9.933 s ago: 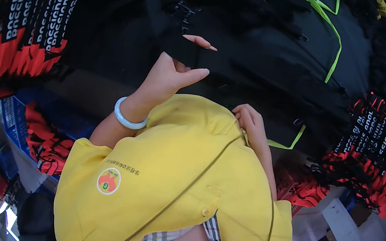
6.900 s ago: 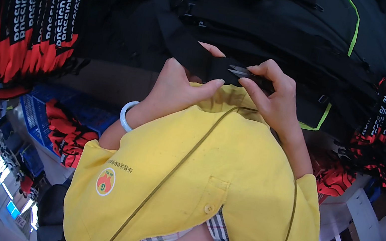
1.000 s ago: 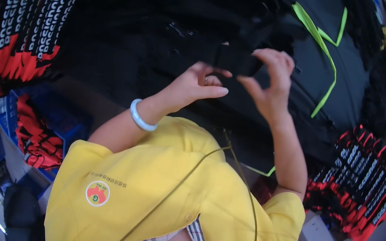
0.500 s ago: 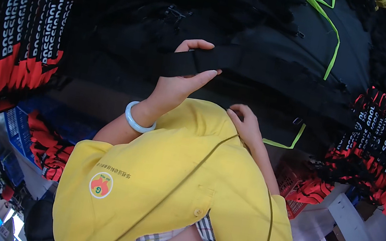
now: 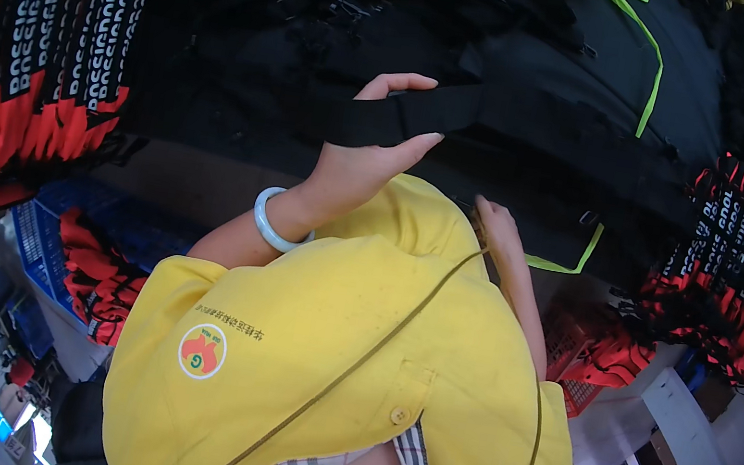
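Observation:
A wide black strap (image 5: 410, 114) runs across my left hand (image 5: 367, 156), which grips it between the thumb below and the fingers above. The strap's far right part merges into other black fabric. My right hand (image 5: 501, 232) is by the near edge of the dark work surface, close to my body. Its fingers are bent together at the tips; what they pinch, if anything, is too dark to make out. Black cloth pieces (image 5: 252, 67) lie under and beyond both hands.
Bundles of red-and-black printed straps hang at left (image 5: 69, 58) and right (image 5: 743, 252). Bright green tape (image 5: 654, 82) lies at the far right, and another green strip (image 5: 571, 266) is near my right hand. Below stand a blue crate (image 5: 39, 243) and a red crate (image 5: 569, 337).
My left hand has shifted slightly right with the strap still in its grip. My right hand has also moved a little right and away from me, its fingers drawn closer together.

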Demonstrator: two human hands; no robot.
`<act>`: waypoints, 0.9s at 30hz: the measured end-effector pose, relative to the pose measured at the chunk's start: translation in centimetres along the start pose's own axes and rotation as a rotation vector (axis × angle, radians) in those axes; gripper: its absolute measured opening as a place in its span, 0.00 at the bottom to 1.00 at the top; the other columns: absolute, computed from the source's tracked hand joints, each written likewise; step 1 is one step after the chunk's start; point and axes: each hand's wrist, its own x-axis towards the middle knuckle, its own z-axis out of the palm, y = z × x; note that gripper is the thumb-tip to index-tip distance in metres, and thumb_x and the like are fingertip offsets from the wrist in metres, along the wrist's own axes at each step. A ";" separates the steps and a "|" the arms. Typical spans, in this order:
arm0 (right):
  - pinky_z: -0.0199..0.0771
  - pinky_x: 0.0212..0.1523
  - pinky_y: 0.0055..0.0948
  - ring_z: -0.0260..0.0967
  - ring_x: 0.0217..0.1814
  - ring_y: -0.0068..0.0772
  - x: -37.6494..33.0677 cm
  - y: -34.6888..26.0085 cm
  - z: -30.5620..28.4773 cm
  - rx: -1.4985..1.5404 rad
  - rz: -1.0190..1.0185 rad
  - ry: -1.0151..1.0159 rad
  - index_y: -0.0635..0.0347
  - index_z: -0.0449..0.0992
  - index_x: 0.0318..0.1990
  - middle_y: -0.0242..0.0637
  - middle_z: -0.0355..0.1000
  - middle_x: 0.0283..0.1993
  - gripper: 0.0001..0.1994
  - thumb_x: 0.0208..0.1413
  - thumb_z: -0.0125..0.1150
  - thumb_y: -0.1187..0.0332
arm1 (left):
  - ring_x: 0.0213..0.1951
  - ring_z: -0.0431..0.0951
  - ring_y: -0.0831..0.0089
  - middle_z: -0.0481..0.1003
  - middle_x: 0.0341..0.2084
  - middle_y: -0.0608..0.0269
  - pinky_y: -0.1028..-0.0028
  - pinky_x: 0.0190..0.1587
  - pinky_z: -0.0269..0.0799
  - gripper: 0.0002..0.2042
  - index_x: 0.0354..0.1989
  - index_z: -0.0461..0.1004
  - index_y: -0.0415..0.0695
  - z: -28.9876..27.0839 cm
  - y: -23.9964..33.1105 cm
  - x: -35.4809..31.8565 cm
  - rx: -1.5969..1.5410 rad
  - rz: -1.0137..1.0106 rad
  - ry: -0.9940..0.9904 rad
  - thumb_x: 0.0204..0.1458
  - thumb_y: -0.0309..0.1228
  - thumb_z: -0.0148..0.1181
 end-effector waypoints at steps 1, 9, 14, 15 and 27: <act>0.73 0.37 0.35 0.74 0.37 0.45 -0.6 -2.9 0.4 -0.214 0.073 -0.007 0.66 0.76 0.40 0.48 0.76 0.39 0.22 0.45 0.60 0.54 | 0.34 0.73 0.85 0.75 0.34 0.68 0.85 0.37 0.69 0.21 0.51 0.67 0.42 0.0 -0.1 -0.1 0.001 0.017 0.015 0.47 0.22 0.63; 0.72 0.41 0.33 0.75 0.38 0.45 -1.8 -0.7 -1.9 -0.413 -0.384 -0.154 0.66 0.76 0.45 0.50 0.76 0.37 0.16 0.51 0.59 0.65 | 0.36 0.73 0.84 0.74 0.36 0.67 0.83 0.39 0.69 0.21 0.50 0.68 0.41 -0.8 0.0 -0.6 0.007 0.026 0.059 0.46 0.23 0.64; 0.60 0.29 0.15 0.59 0.27 0.13 -8.2 -8.9 -5.7 0.219 -0.366 0.085 0.63 0.73 0.51 0.27 0.68 0.28 0.14 0.59 0.50 0.73 | 0.37 0.74 0.82 0.75 0.36 0.66 0.83 0.40 0.70 0.21 0.50 0.68 0.41 -0.4 0.4 -0.7 0.046 0.026 0.018 0.45 0.23 0.64; 0.64 0.33 0.17 0.64 0.31 0.17 -9.2 -11.2 -5.7 0.191 -0.557 0.188 0.63 0.74 0.50 0.31 0.71 0.30 0.13 0.58 0.53 0.72 | 0.37 0.74 0.82 0.75 0.36 0.66 0.83 0.40 0.70 0.21 0.50 0.68 0.41 -0.3 0.4 -0.8 0.045 0.026 0.006 0.45 0.23 0.64; 0.69 0.25 0.21 0.72 0.24 0.28 -10.9 -19.0 -1.9 0.085 -0.868 0.477 0.63 0.73 0.34 0.37 0.73 0.26 0.09 0.50 0.67 0.70 | 0.40 0.75 0.81 0.75 0.38 0.64 0.82 0.42 0.70 0.20 0.51 0.67 0.41 0.6 1.3 -1.7 0.053 0.039 0.005 0.47 0.21 0.62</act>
